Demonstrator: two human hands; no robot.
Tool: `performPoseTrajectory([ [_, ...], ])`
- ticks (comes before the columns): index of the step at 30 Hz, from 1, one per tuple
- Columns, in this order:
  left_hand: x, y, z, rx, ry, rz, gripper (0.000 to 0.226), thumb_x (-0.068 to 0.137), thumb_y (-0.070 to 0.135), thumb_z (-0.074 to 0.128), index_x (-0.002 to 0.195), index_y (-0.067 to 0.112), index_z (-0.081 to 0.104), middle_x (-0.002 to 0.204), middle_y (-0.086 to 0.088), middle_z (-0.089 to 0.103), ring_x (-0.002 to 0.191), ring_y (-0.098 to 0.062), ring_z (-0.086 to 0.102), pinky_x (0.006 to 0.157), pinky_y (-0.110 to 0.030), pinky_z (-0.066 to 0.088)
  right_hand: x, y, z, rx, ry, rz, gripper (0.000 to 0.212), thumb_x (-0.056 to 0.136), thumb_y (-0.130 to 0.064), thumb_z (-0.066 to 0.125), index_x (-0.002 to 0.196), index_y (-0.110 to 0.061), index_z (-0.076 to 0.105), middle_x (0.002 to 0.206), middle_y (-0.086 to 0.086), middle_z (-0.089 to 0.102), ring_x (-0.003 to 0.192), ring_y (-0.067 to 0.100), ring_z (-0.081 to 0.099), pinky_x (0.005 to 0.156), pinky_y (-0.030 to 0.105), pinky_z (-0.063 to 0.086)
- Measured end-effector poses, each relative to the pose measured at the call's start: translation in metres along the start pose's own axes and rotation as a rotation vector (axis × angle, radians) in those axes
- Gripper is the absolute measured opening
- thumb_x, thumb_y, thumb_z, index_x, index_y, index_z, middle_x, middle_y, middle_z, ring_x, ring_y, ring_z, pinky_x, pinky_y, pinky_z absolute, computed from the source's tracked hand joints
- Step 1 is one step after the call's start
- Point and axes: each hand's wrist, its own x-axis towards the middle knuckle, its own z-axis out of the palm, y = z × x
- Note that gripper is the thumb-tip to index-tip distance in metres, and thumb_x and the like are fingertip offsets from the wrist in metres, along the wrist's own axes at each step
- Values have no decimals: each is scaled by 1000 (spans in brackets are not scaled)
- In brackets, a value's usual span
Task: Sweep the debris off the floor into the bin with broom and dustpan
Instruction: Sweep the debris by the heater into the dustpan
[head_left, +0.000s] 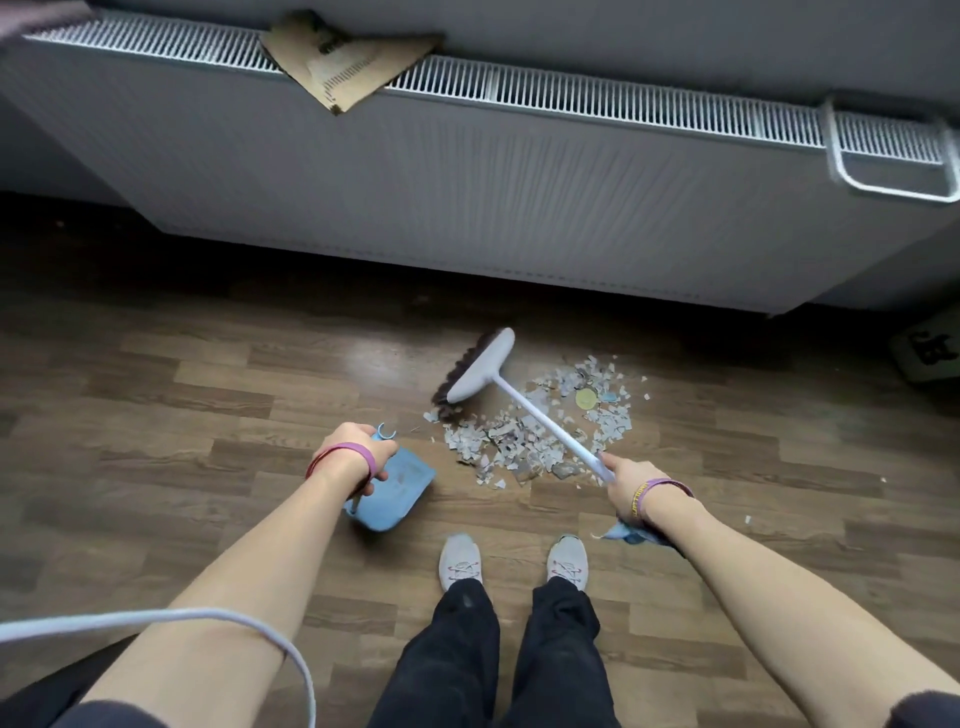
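Your right hand (621, 480) grips the end of the white broom (480, 369) handle, its dark bristles touching the wooden floor (182, 374) at the left edge of the debris (540, 421), a pile of torn paper scraps below the radiator (467, 192). Your left hand (358, 452) is curled around the handle of the blue dustpan (395, 491), just left of the pile, in front of your shoes (460, 561).
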Motion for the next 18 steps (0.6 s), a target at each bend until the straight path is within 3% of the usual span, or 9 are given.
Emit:
performPoseTrajectory([
  [3, 2, -16, -7, -49, 18, -13, 38, 78, 26, 54, 115, 23, 61, 65, -6, 71, 27, -19, 39, 43, -19, 39, 11, -39, 0, -56, -14, -80, 36, 94, -19, 39, 125, -36, 49, 74, -3, 51, 58, 14, 52, 47, 24, 40],
  [7, 6, -35, -11, -68, 33, -23, 25, 78, 28, 53, 100, 22, 66, 68, -7, 73, 27, -20, 39, 47, -21, 41, 15, -72, 16, -149, -66, -122, 53, 85, -1, 40, 125, -36, 49, 76, 0, 54, 60, 18, 54, 50, 26, 45],
  [11, 15, -45, -12, -45, 28, -38, 36, 80, 29, 55, 114, 21, 63, 68, -8, 72, 27, -20, 40, 43, -20, 37, 7, -74, 25, -279, -99, -119, 66, 86, 3, 35, 139, -36, 40, 77, -1, 52, 66, 19, 54, 58, 30, 46],
  [14, 17, -40, -10, 17, 1, -72, 48, 83, 28, 54, 131, 24, 53, 66, -6, 70, 29, -20, 41, 40, -17, 35, -2, -53, 26, -332, -65, -73, 68, 88, 1, 32, 142, -40, 36, 92, 1, 56, 78, 23, 54, 67, 33, 47],
  [18, 12, -18, 0, 94, -31, -71, 54, 84, 30, 55, 137, 30, 45, 67, -5, 71, 32, -20, 44, 42, -17, 37, -19, -9, 24, -363, -54, 19, 71, 86, 1, 35, 143, -42, 33, 94, -1, 56, 88, 23, 61, 66, 31, 46],
])
